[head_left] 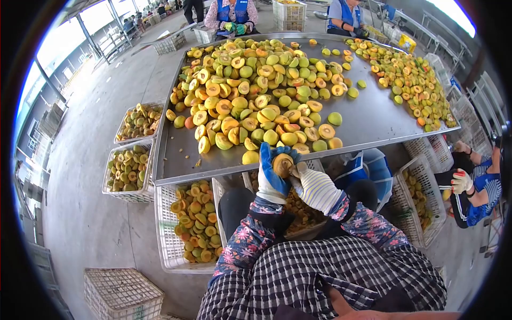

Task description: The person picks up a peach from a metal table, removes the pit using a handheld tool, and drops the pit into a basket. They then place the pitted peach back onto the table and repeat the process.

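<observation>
Above my lap, at the near edge of the metal table, my left hand wears a white glove with blue coating. Its fingers wrap round a brownish peach half. From the right, my right hand, in a striped white glove, is closed with thumb and fingertips against that fruit. Whether it grips a small tool is hidden. Just beyond my hands lies a large heap of halved yellow-green peaches, several showing orange cut faces.
More halves form a second pile on the table's right. Under and beside it stand white crates of fruit, and a blue bucket. An upturned crate sits lower left. Co-workers in blue vests are across and at right.
</observation>
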`<state>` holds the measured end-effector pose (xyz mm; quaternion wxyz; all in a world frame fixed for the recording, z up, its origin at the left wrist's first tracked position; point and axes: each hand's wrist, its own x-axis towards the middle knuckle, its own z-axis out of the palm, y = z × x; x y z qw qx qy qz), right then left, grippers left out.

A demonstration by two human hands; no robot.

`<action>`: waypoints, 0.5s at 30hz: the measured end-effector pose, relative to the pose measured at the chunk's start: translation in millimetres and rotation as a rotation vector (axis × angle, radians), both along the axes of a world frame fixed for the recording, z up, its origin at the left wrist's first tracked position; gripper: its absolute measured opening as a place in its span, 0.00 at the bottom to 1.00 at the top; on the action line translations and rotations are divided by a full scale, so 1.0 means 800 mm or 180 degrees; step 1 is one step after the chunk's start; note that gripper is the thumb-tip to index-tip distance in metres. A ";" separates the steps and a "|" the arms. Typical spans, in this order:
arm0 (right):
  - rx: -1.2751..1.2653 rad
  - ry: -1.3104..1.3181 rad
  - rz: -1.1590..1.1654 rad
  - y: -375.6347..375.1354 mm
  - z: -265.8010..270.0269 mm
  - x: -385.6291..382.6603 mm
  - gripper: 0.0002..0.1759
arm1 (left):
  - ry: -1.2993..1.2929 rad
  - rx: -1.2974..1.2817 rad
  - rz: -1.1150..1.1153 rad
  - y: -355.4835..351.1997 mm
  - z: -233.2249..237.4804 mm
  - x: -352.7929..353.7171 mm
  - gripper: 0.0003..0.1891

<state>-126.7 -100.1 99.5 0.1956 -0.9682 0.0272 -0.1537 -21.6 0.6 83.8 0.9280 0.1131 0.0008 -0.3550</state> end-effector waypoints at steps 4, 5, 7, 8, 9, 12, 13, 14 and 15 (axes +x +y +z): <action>0.0245 0.0500 0.0151 0.005 -0.008 -0.005 0.15 | -0.0064 0.0634 0.0471 -0.008 0.004 -0.012 0.21; 0.0419 0.0553 0.0224 -0.002 -0.031 -0.002 0.14 | -0.0150 0.0661 0.0520 -0.008 0.001 -0.013 0.21; 0.0615 0.0696 0.0364 -0.002 -0.036 0.001 0.14 | -0.0350 0.0688 0.0559 -0.007 -0.003 -0.012 0.21; 0.0633 0.0787 0.0429 -0.005 -0.035 0.001 0.13 | -0.0465 0.0684 0.0550 -0.006 -0.005 -0.012 0.21; 0.0649 0.0876 0.0495 -0.004 -0.031 0.001 0.13 | -0.0581 0.0678 0.0541 -0.006 -0.007 -0.012 0.22; 0.1787 0.0540 0.0578 0.003 -0.038 0.003 0.14 | -0.0846 0.0907 0.0627 -0.005 -0.013 -0.010 0.21; 0.1865 0.0412 0.0617 0.007 -0.034 0.002 0.14 | -0.0916 0.1079 0.0761 -0.005 -0.016 -0.009 0.22; 0.1943 0.0273 0.0647 0.011 -0.026 -0.001 0.14 | -0.0996 0.1250 0.0885 -0.005 -0.020 -0.010 0.22; 0.2014 0.0121 0.0670 0.013 -0.019 -0.003 0.15 | -0.1089 0.1411 0.1003 -0.006 -0.020 -0.010 0.23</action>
